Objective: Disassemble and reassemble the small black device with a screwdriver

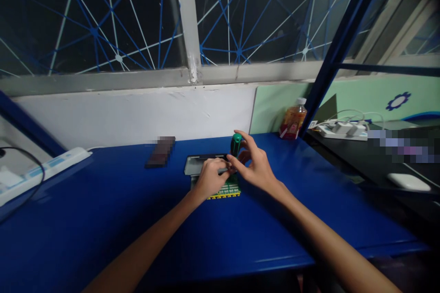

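Observation:
My right hand is curled round the upright green-and-black handle of a screwdriver, with the index finger over its top. The tool's lower end is hidden behind my fingers. Close beside it, my left hand is closed in a pinch near the foot of the screwdriver; a small grey piece shows at its fingertips, too hidden to name. Under both hands lies an open flat case with a grey, dark-edged part at the back. Its front part, a green panel, has rows of pale pieces and a yellow front edge.
The blue table reaches to the wall. A dark, pixelated flat object lies behind on the left. A white power strip runs along the left edge. At the back right stands a drink bottle, near another power strip.

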Motion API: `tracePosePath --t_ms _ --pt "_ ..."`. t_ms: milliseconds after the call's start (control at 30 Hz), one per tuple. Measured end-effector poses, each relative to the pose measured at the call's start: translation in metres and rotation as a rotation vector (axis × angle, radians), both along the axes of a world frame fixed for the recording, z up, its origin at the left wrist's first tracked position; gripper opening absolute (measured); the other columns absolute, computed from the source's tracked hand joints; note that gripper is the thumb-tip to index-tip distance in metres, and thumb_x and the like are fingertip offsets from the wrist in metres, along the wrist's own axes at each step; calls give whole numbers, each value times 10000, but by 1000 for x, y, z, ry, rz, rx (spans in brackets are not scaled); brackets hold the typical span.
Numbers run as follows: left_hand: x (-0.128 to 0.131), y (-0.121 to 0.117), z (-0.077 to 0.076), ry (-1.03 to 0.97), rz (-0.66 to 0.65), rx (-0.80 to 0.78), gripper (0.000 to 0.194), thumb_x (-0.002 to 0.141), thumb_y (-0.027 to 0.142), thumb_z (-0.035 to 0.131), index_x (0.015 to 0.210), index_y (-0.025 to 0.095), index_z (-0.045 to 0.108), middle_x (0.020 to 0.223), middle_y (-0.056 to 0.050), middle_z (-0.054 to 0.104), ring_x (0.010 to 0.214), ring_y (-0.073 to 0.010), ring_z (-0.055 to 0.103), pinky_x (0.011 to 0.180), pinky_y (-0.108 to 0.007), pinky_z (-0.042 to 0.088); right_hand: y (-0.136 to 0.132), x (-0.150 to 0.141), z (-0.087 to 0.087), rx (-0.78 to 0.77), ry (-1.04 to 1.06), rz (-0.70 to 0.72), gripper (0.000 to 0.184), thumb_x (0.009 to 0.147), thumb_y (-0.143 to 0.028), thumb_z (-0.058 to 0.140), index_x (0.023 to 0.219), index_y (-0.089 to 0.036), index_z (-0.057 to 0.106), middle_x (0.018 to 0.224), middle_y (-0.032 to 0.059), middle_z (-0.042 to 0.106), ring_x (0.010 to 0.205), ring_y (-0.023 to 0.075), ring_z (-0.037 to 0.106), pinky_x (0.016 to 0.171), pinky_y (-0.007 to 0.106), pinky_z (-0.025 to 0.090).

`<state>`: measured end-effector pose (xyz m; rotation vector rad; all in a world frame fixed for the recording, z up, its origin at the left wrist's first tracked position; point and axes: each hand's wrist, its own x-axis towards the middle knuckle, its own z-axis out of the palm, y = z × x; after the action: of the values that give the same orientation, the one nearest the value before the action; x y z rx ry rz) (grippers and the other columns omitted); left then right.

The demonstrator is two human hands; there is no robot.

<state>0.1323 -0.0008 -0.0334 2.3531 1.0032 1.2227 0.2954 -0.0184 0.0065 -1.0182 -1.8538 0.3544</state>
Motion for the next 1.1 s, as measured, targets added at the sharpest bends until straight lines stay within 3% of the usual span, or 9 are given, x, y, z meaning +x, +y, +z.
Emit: tracePosePath --t_ms 167,367,567,733,1100 --pt "0 0 2 18 3 -25 126 812 172 614 736 175 714 770 -38 732 755 -194 680 750 -316 513 1 1 2 -24 58 55 540 824 -332 546 1326 -228 375 971 46 616 564 120 610 530 275 506" --pt "-1 -2 2 43 -7 -43 118 815 160 604 760 173 709 783 -38 729 772 -193 672 769 -310 504 3 3 0 -62 77 113 538 813 -298 538 1317 -231 362 996 55 628 582 130 615 558 302 521" --pt "-1 -5 5 64 10 -41 79 810 162 634 817 174 712 848 -45 726 818 -199 657 776 -312 491 5 2 -2 -37 86 82 516 814 -292 558 1296 -229 387 949 48 622 567 126 607 551 300 513" --pt "2 -5 8 54 110 -30 49 788 198 673 796 188 720 847 -44 710 849 -216 632 773 -340 497 4 1 -1 -10 72 49 481 814 -324 594 1257 -220 435 913 38 619 535 115 590 519 278 489" --pt "3 -3 5 -28 59 -50 73 781 174 655 781 182 727 857 -57 729 824 -211 661 771 -344 515 4 1 1 -15 58 53 451 817 -339 604 1222 -184 479 921 50 636 534 107 592 507 262 494"
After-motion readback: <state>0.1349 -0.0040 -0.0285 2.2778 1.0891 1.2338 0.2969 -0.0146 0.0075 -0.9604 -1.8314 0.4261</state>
